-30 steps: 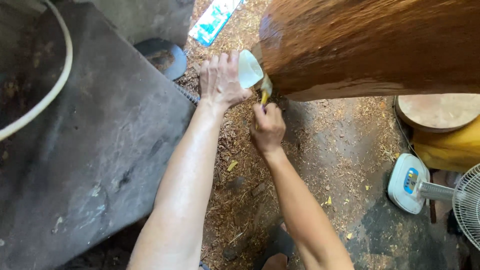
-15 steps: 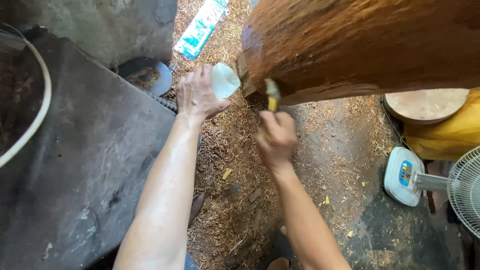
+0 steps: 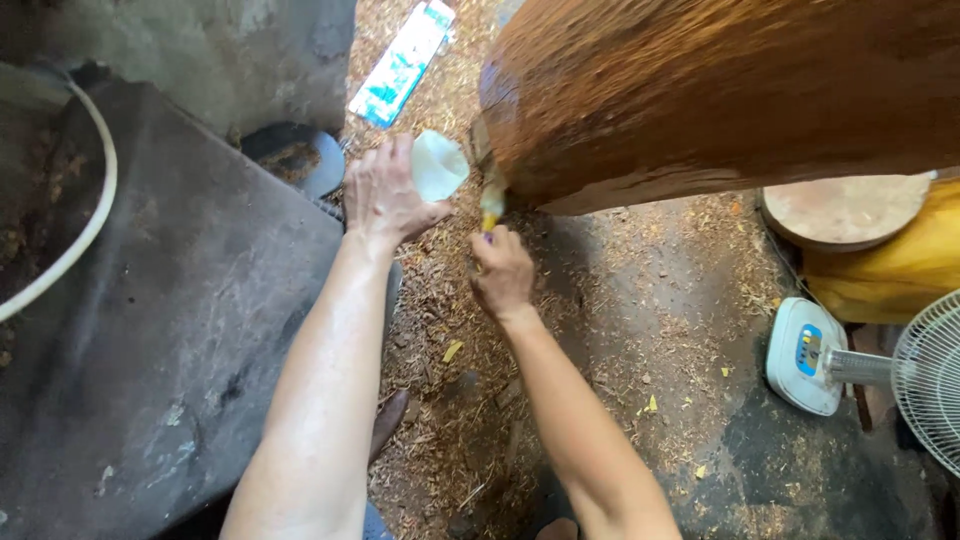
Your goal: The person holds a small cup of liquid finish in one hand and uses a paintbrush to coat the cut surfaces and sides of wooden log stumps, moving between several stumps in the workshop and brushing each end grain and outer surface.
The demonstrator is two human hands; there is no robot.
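A small brush (image 3: 492, 205) with a yellow handle, gripped in the closed right hand (image 3: 502, 272), meets the lower end of a large reddish-brown log (image 3: 720, 90) that fills the far right of the view, its surface glossy and wet-looking. The left hand (image 3: 385, 195) grasps a pale plastic cup (image 3: 437, 165) just left of the brush, tilted toward the wood. Sawdust and wood shavings cover the floor (image 3: 640, 330) beneath both arms. A dark tarpaulin-like sheet (image 3: 170, 330) spreads at the left, a pale hose (image 3: 90, 220) curving over it. At the right stand a white electric fan (image 3: 890, 365), a round wooden stool top (image 3: 845, 210) and something yellow (image 3: 890, 265) under it. A flat blue-and-white packet (image 3: 403, 62) lies on the far floor.

The tilted cup could spill its contents onto the shavings, and finish may drip from the log's underside. The bristles are mostly hidden against the wood, the cup's contents cannot be seen, and the log is cut off at the frame's edge.
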